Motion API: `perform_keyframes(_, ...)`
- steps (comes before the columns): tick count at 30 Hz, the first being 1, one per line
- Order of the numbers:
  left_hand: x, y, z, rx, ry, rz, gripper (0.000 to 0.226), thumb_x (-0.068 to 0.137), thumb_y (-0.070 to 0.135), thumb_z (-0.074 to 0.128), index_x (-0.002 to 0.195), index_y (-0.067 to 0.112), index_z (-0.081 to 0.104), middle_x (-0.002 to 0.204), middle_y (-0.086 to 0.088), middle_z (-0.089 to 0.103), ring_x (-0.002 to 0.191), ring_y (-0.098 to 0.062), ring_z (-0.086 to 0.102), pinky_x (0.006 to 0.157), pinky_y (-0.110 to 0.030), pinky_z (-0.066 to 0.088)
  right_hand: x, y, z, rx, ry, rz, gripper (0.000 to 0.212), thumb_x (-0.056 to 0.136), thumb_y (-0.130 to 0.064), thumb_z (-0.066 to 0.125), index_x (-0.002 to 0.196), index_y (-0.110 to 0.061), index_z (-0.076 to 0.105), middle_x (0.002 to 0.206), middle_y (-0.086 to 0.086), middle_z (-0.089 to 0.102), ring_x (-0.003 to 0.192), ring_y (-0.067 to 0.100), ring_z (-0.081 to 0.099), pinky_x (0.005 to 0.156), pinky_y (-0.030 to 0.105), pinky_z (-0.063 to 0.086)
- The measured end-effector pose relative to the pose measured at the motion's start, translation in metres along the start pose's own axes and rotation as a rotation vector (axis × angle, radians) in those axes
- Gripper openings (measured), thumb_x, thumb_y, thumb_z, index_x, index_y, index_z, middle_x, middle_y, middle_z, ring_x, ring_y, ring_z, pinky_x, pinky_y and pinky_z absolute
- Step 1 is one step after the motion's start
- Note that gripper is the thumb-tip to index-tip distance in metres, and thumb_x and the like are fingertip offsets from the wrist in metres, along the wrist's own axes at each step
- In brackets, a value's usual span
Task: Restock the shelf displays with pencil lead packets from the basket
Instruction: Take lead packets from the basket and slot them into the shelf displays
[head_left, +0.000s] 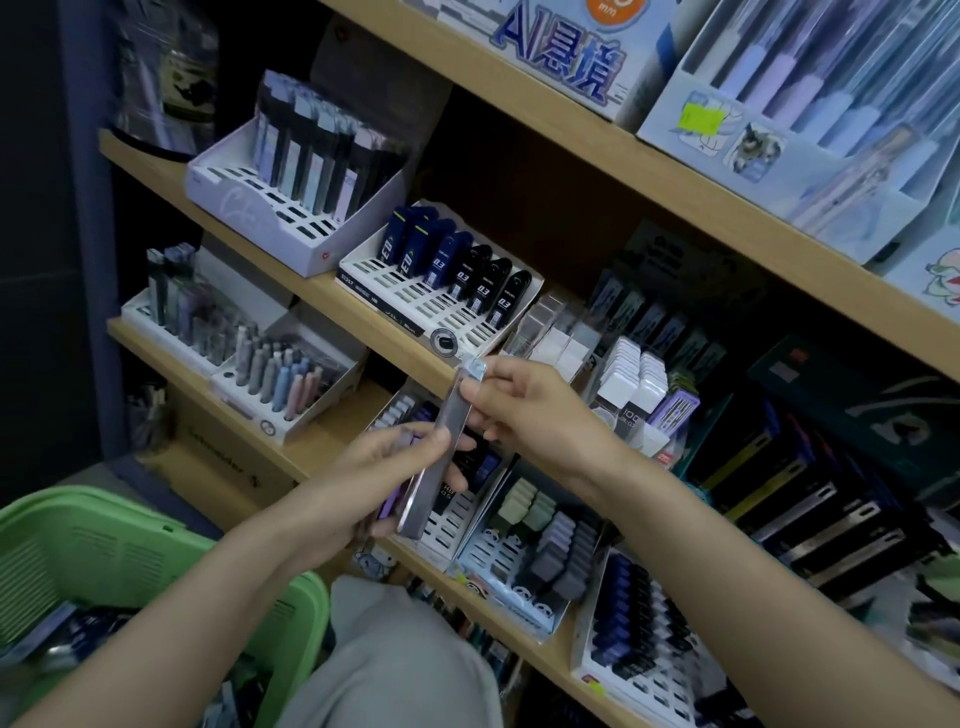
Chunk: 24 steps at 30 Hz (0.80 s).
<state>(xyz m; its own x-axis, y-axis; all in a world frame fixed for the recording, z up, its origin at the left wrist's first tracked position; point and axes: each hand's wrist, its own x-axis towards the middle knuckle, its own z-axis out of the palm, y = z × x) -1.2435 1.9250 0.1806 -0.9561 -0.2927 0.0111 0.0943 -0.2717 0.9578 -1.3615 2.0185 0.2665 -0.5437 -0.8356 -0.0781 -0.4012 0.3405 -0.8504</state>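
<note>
While the slim, clear-wrapped grey pencil lead packet (440, 457) stood between both hands in the head view, the sound course seemed to be drawing it free by its top, holding it upright, and matching it to an open slot before letting go. The right hand (524, 410) pinched its upper end. The left hand (384, 467), curled, gripped its lower part along with some purple packets (388, 506). Just beyond the left fingers lay a white slotted cardboard display tray (449, 532); the green plastic basket (78, 540) sat below and left of that forearm.

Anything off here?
Nothing spilled or broken. Only oddity: the 0.3 lead tray has packets only at the back, front slots empty. Left hand and right hand grip a clear packet.
</note>
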Motion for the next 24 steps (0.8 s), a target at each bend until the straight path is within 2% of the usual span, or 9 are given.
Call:
perform_keyframes(2, -0.001, 0.001, -0.004, -0.122, -0.058, -0.013, 0.033, 0.079, 0.043, 0.054, 0.096, 0.023, 0.075, 0.072, 0.001, 0.064, 0.043, -0.01, 0.035, 0.032, -0.015, 0.025, -0.002, -0.004, -0.002, 0.133, -0.003, 0.015, 0.016, 0.096, -0.012, 0.053, 0.107, -0.003, 0.058, 0.07, -0.003, 0.057, 0.06, -0.001, 0.054, 0.057, 0.012, 0.045)
perform_keyframes(4, -0.002, 0.004, -0.007, -0.109, -0.061, 0.002, 0.027, 0.08, 0.038, 0.056, 0.093, 0.023, 0.074, 0.07, 0.0, 0.061, 0.04, -0.008, 0.032, 0.034, -0.016, 0.023, -0.005, -0.006, -0.003, 0.202, -0.015, -0.002, 0.023, 0.095, -0.012, 0.053, 0.116, -0.002, 0.056, 0.081, 0.002, 0.058, 0.065, 0.0, 0.057, 0.062, 0.013, 0.048)
perform_keyframes(6, -0.003, 0.007, -0.007, 0.026, 0.011, 0.011, 0.023, 0.075, 0.037, 0.062, 0.092, 0.023, 0.07, 0.065, 0.002, 0.059, 0.039, -0.007, 0.035, 0.035, -0.016, 0.024, -0.009, -0.007, 0.0, 0.144, -0.028, -0.039, 0.024, 0.094, -0.013, 0.055, 0.117, -0.01, 0.055, 0.093, 0.004, 0.06, 0.072, 0.002, 0.061, 0.068, 0.016, 0.053)
perform_keyframes(9, -0.002, 0.01, -0.004, 0.245, 0.178, 0.105, 0.029, 0.072, 0.032, 0.07, 0.095, 0.015, 0.065, 0.052, 0.005, 0.056, 0.037, -0.003, 0.043, 0.039, -0.014, 0.033, -0.01, -0.007, 0.007, 0.041, 0.028, -0.059, 0.022, 0.092, -0.017, 0.058, 0.113, -0.015, 0.055, 0.09, 0.001, 0.06, 0.07, 0.003, 0.063, 0.07, 0.02, 0.057)
perform_keyframes(14, -0.003, 0.013, -0.024, 0.508, 0.41, 0.26, 0.028, 0.063, 0.051, 0.069, 0.084, 0.035, 0.063, 0.081, 0.017, 0.066, 0.066, -0.006, 0.061, 0.06, -0.019, 0.045, 0.004, -0.016, 0.024, -0.047, 0.035, -0.019, 0.023, 0.093, -0.019, 0.058, 0.101, 0.001, 0.064, 0.085, 0.011, 0.068, 0.075, 0.013, 0.067, 0.069, 0.021, 0.057)
perform_keyframes(18, -0.003, 0.026, -0.053, 0.363, 0.536, 0.275, 0.006, 0.079, 0.029, 0.071, 0.08, 0.029, 0.066, 0.068, 0.018, 0.066, 0.057, 0.002, 0.059, 0.056, -0.012, 0.045, 0.027, -0.044, 0.04, -0.031, 0.098, -0.144, 0.01, 0.095, -0.015, 0.054, 0.1, -0.008, 0.061, 0.08, 0.005, 0.065, 0.068, 0.007, 0.063, 0.063, 0.017, 0.055)
perform_keyframes(21, -0.002, 0.036, -0.083, 0.281, 0.664, 0.297, 0.007, 0.084, 0.023, 0.069, 0.08, 0.028, 0.066, 0.073, 0.013, 0.066, 0.059, 0.01, 0.056, 0.052, -0.004, 0.039, 0.053, -0.072, 0.051, 0.024, 0.179, -0.234, 0.01, 0.097, -0.014, 0.052, 0.102, -0.009, 0.057, 0.083, 0.006, 0.062, 0.066, 0.009, 0.061, 0.054, 0.015, 0.052)
perform_keyframes(23, -0.003, 0.038, -0.106, 0.258, 0.714, 0.293, 0.005, 0.085, 0.023, 0.069, 0.083, 0.027, 0.067, 0.081, 0.012, 0.067, 0.067, 0.009, 0.059, 0.058, -0.004, 0.041, 0.076, -0.087, 0.058, -0.005, 0.249, -0.351, 0.004, 0.096, -0.014, 0.054, 0.093, -0.015, 0.052, 0.08, 0.003, 0.059, 0.068, 0.011, 0.063, 0.062, 0.025, 0.057)
perform_keyframes(24, -0.003, 0.037, -0.118, 0.252, 0.733, 0.287, 0.004, 0.086, 0.023, 0.069, 0.084, 0.027, 0.068, 0.083, 0.012, 0.067, 0.071, 0.007, 0.06, 0.063, -0.008, 0.042, 0.089, -0.092, 0.061, -0.055, 0.294, -0.416, 0.01, 0.095, -0.014, 0.055, 0.089, -0.019, 0.048, 0.079, 0.002, 0.059, 0.071, 0.015, 0.065, 0.066, 0.032, 0.058)
